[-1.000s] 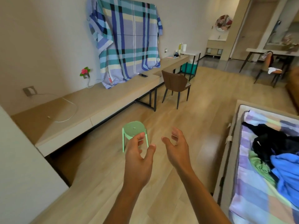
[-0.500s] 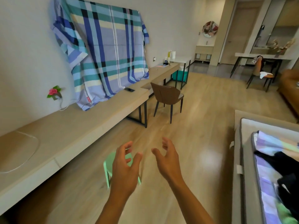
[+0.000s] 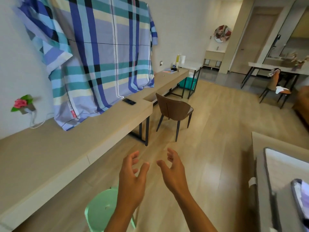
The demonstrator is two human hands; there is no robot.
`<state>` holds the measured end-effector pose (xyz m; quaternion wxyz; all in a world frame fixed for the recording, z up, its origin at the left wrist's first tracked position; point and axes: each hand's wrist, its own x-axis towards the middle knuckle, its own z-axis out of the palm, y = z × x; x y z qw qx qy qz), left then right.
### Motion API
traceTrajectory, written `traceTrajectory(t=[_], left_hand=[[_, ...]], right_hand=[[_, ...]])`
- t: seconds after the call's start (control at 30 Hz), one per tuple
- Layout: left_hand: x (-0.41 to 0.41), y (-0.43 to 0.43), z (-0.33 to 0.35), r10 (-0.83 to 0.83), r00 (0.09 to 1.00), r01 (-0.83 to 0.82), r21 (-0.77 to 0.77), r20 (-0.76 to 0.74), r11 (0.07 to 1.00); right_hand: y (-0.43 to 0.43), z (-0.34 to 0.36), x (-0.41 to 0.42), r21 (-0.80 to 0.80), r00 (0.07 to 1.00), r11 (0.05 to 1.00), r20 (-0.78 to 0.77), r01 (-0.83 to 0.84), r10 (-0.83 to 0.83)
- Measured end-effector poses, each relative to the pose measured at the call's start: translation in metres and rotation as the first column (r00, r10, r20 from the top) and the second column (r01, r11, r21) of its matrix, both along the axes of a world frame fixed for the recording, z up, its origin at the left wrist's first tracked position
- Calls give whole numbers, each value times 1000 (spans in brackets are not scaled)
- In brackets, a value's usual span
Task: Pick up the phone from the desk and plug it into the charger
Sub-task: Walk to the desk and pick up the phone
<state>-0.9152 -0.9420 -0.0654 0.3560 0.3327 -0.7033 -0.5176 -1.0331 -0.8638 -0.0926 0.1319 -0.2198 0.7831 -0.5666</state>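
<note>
A dark phone lies flat on the long wooden desk, near the desk's far end beside the hanging plaid sheet. A white charger cable runs down from the wall under a pink flower at the far left. My left hand and my right hand are held out over the floor, well short of the phone. Both hands have spread fingers and hold nothing.
A plaid sheet hangs on the wall over the desk. A green stool stands below my left hand. A brown chair sits beyond the desk's end. A bed runs along the right.
The view has moved forward along the desk. The phone and chair are closer, the green stool has slid down below my left hand, and both hands stay out and empty.
</note>
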Motion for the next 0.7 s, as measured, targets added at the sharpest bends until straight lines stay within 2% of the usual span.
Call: traceTrajectory(t=[0.37, 0.7], left_hand=[[-198, -145, -3, -45, 994, 43, 16, 103, 999], [-390, -258, -1, 127, 990, -130, 42, 63, 991]], right_hand=[[-155, -5, -196, 15, 998, 999, 46, 39, -39], [-274, 3, -395, 17, 985, 986, 45, -166, 166]])
